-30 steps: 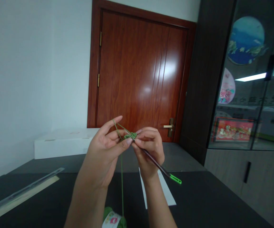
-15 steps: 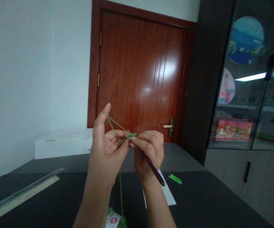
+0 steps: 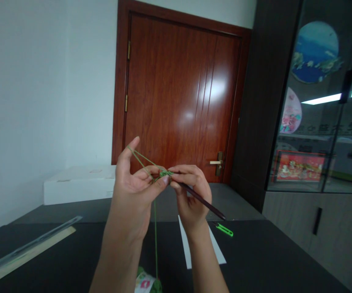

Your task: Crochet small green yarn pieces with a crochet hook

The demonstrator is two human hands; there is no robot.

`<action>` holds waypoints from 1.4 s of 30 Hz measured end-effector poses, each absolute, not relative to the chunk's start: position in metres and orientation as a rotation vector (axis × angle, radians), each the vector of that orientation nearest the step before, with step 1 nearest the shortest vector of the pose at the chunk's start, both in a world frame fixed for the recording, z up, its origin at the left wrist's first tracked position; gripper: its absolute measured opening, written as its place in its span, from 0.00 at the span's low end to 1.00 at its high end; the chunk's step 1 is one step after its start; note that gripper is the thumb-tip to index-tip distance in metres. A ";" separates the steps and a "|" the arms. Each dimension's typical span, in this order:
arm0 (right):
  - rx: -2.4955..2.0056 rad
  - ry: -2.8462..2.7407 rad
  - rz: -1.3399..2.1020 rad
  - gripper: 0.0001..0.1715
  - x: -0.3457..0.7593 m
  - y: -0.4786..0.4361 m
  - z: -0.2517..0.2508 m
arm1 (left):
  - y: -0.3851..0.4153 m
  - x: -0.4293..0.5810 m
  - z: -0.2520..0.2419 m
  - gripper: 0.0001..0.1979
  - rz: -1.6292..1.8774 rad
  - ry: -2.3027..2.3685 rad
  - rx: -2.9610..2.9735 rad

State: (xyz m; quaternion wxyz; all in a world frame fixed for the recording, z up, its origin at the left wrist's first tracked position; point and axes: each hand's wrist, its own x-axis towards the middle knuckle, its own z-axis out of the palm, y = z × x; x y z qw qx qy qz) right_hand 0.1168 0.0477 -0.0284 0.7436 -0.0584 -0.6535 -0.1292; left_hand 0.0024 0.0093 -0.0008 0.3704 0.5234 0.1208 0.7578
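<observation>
Now, with the small green stitched piece (image 3: 166, 174) as the dial's centre: out at eight o'clock, long flat strips (image 3: 41, 251) on the dark table (image 3: 261, 252); at nine, a white box (image 3: 78, 191). Closer in at nine, the left hand (image 3: 133, 183), thumb and fingertips pinched on the piece, index finger raised toward ten under looped green yarn (image 3: 155, 236). At six, the yarn ball (image 3: 148, 282), cut off below. At five, white paper (image 3: 187, 248) behind the right forearm. Toward four, the right hand (image 3: 196, 189), closed on a slim dark handle (image 3: 203, 200), tip hidden; farther out, green snips (image 3: 224, 231), untouched. Done, apparently: just a small clump of stitches. Left: unworked yarn, amount impossible to tell.
</observation>
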 end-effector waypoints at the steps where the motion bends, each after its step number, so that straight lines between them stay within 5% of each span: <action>1: -0.143 -1.416 -0.299 0.05 0.117 0.047 -0.029 | 0.009 0.002 -0.001 0.50 1.952 0.319 1.350; 9: -0.251 -1.450 -0.389 0.05 0.126 0.039 -0.025 | 0.004 0.002 0.000 0.49 1.976 0.521 1.506; 18: -0.115 -1.203 0.955 0.11 0.126 0.040 -0.019 | 0.008 -0.010 0.003 0.45 1.605 0.384 1.481; 22: -0.022 -1.183 1.238 0.14 0.119 0.039 -0.017 | 0.009 -0.011 0.002 0.41 1.519 0.339 1.465; 29: -0.010 -1.213 0.815 0.07 0.110 0.046 -0.023 | 0.009 -0.010 0.002 0.41 1.538 0.339 1.371; 42: -0.018 -1.170 0.658 0.05 0.102 0.044 -0.026 | 0.006 -0.001 0.002 0.47 1.697 0.334 1.309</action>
